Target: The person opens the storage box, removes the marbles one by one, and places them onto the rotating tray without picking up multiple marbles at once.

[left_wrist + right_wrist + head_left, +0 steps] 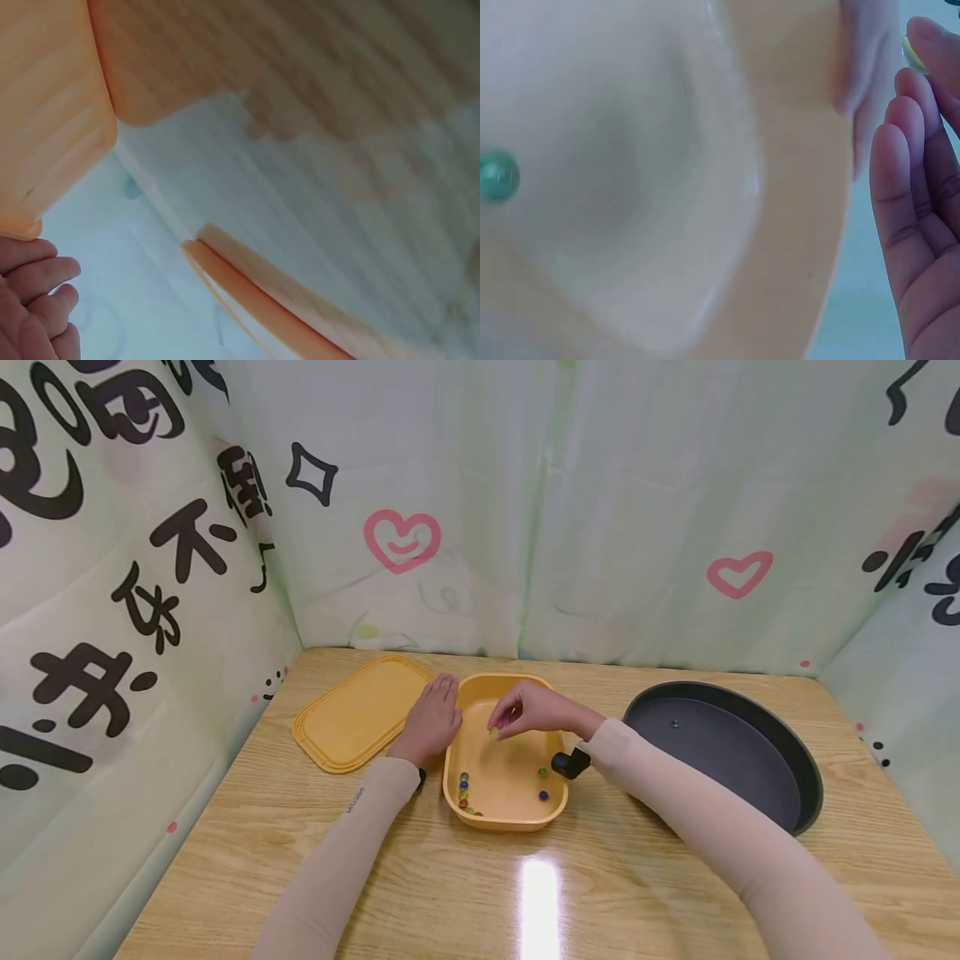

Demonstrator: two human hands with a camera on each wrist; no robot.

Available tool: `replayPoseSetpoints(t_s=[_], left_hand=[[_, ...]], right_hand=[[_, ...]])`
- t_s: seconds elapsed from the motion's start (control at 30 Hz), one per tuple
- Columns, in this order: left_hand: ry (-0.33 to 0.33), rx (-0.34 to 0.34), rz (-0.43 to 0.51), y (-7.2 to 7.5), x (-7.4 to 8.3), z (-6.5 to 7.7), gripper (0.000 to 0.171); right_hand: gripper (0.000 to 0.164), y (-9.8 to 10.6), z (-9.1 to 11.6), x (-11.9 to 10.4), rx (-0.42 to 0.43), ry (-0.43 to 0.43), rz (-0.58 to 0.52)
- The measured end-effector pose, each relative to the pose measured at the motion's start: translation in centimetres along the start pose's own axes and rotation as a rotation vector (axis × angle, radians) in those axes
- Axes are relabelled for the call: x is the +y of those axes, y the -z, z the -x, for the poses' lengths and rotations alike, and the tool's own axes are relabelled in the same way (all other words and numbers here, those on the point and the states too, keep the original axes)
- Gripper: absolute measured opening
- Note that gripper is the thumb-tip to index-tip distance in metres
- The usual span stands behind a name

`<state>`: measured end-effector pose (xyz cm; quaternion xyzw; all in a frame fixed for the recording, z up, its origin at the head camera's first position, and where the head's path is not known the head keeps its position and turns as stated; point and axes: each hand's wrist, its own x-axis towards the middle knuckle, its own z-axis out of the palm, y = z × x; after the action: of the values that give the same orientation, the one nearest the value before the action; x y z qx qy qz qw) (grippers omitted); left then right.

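**Pinching a yellowish glass marble (493, 733) above the yellow-orange container (510, 760)**

Right hand (528, 708) over the middle of the container. Thumb and forefinger closed on the yellowish glass marble; the right wrist view shows the other fingers gently bent and holding nothing.

Left hand (431, 718) at the container's left side. Fingers extended and close together, fingertips touching the rim; nothing gripped.

Inside the container, loose marbles in two groups. Along the left wall, a file of small marbles (463, 789), blue, yellowish and orange-brown among them, bending round into the near left corner; too small for a sure count. Toward the right wall, a green marble (543, 772) with a dark blue marble (543, 796) just nearer the person, the two apart.

Left of the container, a flat yellow-orange lid (363, 714) lies at a slant on the wooden table (450, 893). Right of the container, a dark frying pan (720, 752), its black handle (572, 764) ending at the container's right rim; contact there cannot be told. Right sleeve (697, 810) passes in front of the pan. Beyond the container, a pale curtain (555, 527) printed with pink hearts.
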<state>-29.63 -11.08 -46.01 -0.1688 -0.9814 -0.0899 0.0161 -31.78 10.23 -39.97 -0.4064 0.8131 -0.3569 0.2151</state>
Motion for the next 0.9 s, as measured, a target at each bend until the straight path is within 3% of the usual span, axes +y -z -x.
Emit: replayPoseSetpoints(t_s=[0.47,0.6,0.9], left_hand=[[-0.003,-0.036,-0.013,0.1,0.0,-0.1,0.056],[-0.003,-0.046,-0.016,0.3,0.0,-0.2,0.056],[-0.002,-0.06,-0.005,0.4,0.2,0.0,0.057]], right_hand=[[0.017,4.3,4.7,0.0,0.108,-0.104,0.004],[0.019,5.5,6.0,0.4,0.143,-0.105,0.006],[0.02,7.7,9.8,1.6,0.215,-0.191,-0.015]])
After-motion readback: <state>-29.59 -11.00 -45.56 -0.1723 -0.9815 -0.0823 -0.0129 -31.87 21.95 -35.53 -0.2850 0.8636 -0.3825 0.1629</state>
